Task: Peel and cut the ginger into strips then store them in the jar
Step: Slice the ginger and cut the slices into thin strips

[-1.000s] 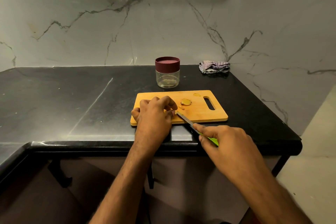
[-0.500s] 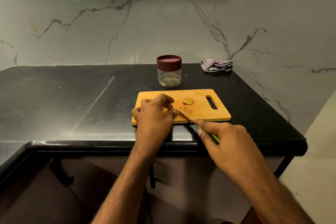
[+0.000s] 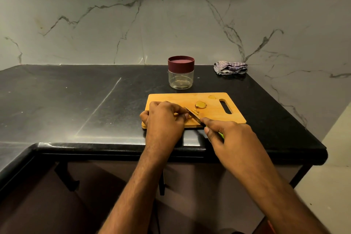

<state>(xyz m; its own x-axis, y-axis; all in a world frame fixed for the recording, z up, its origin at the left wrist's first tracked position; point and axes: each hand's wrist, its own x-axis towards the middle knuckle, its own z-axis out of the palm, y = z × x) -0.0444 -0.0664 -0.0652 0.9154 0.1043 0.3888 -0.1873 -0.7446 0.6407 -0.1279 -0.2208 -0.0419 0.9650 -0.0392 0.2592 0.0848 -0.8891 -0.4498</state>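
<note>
A wooden cutting board lies on the black counter. My left hand rests on its left part with fingers curled over a ginger piece that is mostly hidden. My right hand grips a green-handled knife; its blade lies right beside my left fingertips. A few cut strips lie beside the blade. A ginger slice and a smaller scrap sit further back on the board. The clear jar with a maroon lid on stands behind the board.
A crumpled striped cloth lies at the back right against the marble wall. The counter's front edge runs just below the board and its right end drops off beyond the board. Two wall sockets sit high on the wall.
The knife blade has moved forward along the board, closer to my left fingertips, and a few strips now lie beside it. My left hand has stayed in place.
</note>
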